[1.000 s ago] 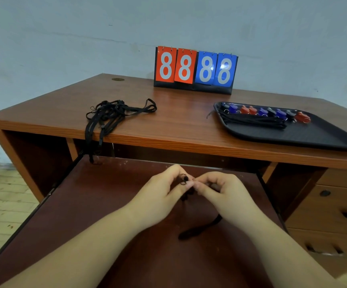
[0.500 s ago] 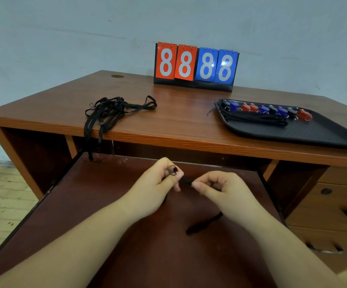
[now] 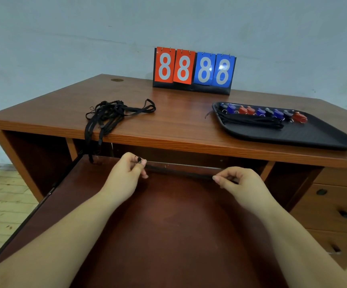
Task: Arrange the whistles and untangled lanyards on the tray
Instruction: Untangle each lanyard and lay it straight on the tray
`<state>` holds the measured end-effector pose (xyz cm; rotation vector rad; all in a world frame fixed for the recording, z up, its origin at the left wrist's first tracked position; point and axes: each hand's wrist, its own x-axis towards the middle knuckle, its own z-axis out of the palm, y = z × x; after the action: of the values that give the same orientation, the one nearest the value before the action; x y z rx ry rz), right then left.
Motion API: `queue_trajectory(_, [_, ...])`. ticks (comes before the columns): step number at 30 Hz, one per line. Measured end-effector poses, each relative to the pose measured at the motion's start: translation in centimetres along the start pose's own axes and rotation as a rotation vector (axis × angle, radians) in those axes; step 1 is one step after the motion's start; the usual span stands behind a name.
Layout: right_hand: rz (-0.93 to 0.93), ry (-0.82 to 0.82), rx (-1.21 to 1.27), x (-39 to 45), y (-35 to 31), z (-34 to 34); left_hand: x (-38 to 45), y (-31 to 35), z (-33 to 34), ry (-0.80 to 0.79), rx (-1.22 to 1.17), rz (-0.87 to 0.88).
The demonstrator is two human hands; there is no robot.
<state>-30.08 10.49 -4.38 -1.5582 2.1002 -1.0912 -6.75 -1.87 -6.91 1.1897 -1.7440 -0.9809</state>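
A black lanyard (image 3: 178, 171) is stretched taut between my two hands above the pull-out shelf. My left hand (image 3: 126, 175) pinches its clip end, and my right hand (image 3: 239, 181) pinches the other end. A black tray (image 3: 313, 138) lies on the desk at the right. Along its far side runs a row of several red, blue and dark whistles (image 3: 262, 112), with straightened black lanyards (image 3: 251, 121) laid in front of them. A tangled pile of black lanyards (image 3: 110, 115) sits on the desk at the left, some strands hanging over the front edge.
A flip scoreboard (image 3: 193, 69) showing 8888 stands at the back of the wooden desk (image 3: 178, 125). The dark red pull-out shelf (image 3: 158, 225) extends toward me under my arms. Drawers (image 3: 334, 204) are at the lower right.
My hands have moved apart and upward, pulling the lanyard out straight between them; earlier they were close together with its loop hanging down on the shelf.
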Motion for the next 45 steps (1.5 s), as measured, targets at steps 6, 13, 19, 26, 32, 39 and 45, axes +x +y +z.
queue_trajectory(6, [-0.030, -0.003, 0.144, -0.4, -1.2, 0.3, -1.4, 1.3, 0.8, -0.077, 0.171, 0.196])
queue_trajectory(13, [-0.135, -0.115, 0.254, -1.5, -3.1, 2.5, -4.3, 3.9, 3.3, -0.369, -0.063, 0.266])
queue_trajectory(19, [-0.099, -0.112, 0.209, -1.4, -2.9, 2.3, -4.0, 3.6, 2.9, -0.311, -0.035, 0.241])
queue_trajectory(26, [0.011, -0.094, 0.260, -1.2, -2.8, 1.9, -3.3, 3.1, 2.5, -0.260, -0.083, 0.213])
queue_trajectory(32, [0.068, -0.044, 0.464, -1.4, -3.1, 2.2, -3.5, 3.2, 2.8, -0.318, -0.097, 0.186])
queue_trajectory(39, [0.217, -0.180, 1.007, -1.7, -4.0, 2.4, -4.3, 3.6, 3.7, -0.434, -0.172, 0.134])
queue_trajectory(45, [0.190, -0.061, 0.885, -1.7, -3.8, 2.6, -4.4, 3.7, 3.7, -0.389, -0.305, 0.071])
